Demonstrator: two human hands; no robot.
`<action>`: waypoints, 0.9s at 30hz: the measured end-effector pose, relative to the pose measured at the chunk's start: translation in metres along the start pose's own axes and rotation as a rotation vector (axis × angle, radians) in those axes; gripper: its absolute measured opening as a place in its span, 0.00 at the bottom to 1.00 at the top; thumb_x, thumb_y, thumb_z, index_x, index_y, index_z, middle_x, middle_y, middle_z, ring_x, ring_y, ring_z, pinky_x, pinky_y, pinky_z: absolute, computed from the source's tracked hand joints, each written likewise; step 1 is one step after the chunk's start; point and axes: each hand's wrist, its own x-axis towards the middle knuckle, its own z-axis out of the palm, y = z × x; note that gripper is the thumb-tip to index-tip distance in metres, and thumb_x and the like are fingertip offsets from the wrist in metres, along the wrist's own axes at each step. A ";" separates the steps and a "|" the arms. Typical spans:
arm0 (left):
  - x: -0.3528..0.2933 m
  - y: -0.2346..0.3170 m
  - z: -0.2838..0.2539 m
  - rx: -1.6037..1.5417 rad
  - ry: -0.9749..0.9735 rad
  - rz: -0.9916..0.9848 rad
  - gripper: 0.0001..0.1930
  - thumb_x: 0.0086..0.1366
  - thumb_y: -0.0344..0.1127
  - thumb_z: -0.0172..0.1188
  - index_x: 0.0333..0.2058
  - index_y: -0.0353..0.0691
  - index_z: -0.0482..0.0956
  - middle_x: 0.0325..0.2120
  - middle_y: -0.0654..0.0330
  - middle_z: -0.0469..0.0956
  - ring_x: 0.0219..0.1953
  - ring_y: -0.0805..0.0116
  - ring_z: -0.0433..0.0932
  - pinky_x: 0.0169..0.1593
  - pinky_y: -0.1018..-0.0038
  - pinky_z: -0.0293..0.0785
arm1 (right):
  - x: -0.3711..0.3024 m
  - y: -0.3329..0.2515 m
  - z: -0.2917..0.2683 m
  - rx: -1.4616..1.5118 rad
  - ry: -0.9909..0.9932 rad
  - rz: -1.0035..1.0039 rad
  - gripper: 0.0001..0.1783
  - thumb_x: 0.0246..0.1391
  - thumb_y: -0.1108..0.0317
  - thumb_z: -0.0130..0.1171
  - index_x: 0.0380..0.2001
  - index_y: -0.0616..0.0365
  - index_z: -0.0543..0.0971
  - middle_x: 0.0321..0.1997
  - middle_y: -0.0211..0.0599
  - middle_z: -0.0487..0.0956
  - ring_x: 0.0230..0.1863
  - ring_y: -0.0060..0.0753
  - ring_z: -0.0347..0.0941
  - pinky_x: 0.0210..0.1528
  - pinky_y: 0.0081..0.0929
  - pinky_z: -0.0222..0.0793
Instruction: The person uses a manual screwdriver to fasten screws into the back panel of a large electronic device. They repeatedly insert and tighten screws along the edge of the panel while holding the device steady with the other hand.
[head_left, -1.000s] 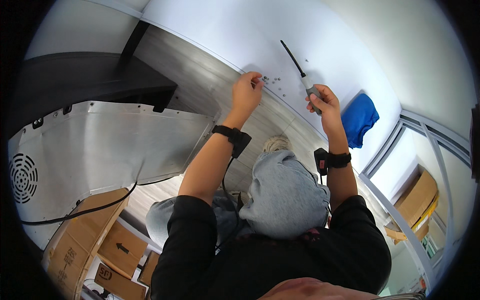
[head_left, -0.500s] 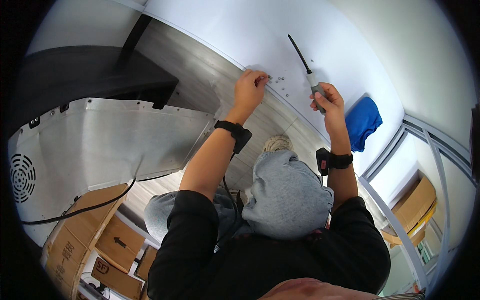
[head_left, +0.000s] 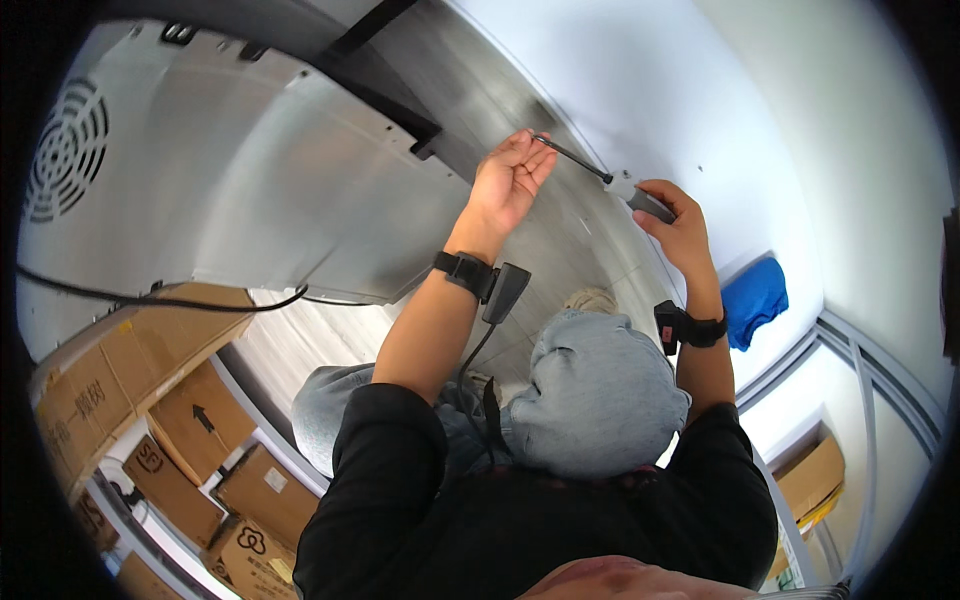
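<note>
A screwdriver [head_left: 580, 162] with a dark shaft and a grey handle lies slantwise between my hands, its tip toward the left. My right hand [head_left: 677, 222] is closed round the handle, over the edge of the white tabletop [head_left: 720, 110]. The thumb and forefinger of my left hand [head_left: 510, 182] pinch at the screwdriver's tip, palm turned up and the other fingers loosely spread. Something tiny at those fingertips looks like a small screw, mostly hidden. A single small screw [head_left: 700, 169] lies on the tabletop beyond my right hand.
To the left stands a large silver metal casing [head_left: 270, 170] with a round vent, a black cable [head_left: 200, 303] hanging across it. Cardboard boxes [head_left: 205, 415] stack below it. A blue cloth [head_left: 755, 303] lies right of my right wrist, near a grey metal frame [head_left: 865, 370].
The screwdriver has swung from pointing up and away to pointing left, its tip now at my left fingertips. My left hand has turned palm up, away from the loose screws. The view has shifted.
</note>
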 end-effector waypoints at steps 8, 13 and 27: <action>-0.031 0.039 -0.009 -0.082 -0.050 0.110 0.05 0.67 0.30 0.49 0.37 0.34 0.72 0.35 0.55 0.77 0.40 0.64 0.77 0.49 0.70 0.77 | 0.006 -0.044 0.026 -0.139 -0.032 -0.141 0.17 0.43 0.73 0.65 0.40 0.58 0.78 0.34 0.36 0.79 0.35 0.28 0.74 0.41 0.23 0.69; -0.049 0.064 0.000 -0.017 -0.066 0.244 0.06 0.68 0.30 0.48 0.36 0.34 0.72 0.35 0.55 0.76 0.39 0.64 0.77 0.49 0.71 0.78 | 0.008 -0.094 0.036 -0.298 0.003 -0.289 0.17 0.42 0.73 0.65 0.39 0.58 0.77 0.33 0.40 0.79 0.35 0.33 0.75 0.41 0.24 0.70; -0.111 0.170 0.047 -0.058 -0.102 0.355 0.06 0.68 0.33 0.49 0.35 0.38 0.72 0.30 0.60 0.75 0.32 0.70 0.75 0.38 0.76 0.77 | -0.013 -0.281 0.073 -0.514 -0.099 -0.285 0.15 0.45 0.68 0.62 0.37 0.56 0.71 0.23 0.35 0.75 0.26 0.30 0.71 0.31 0.26 0.64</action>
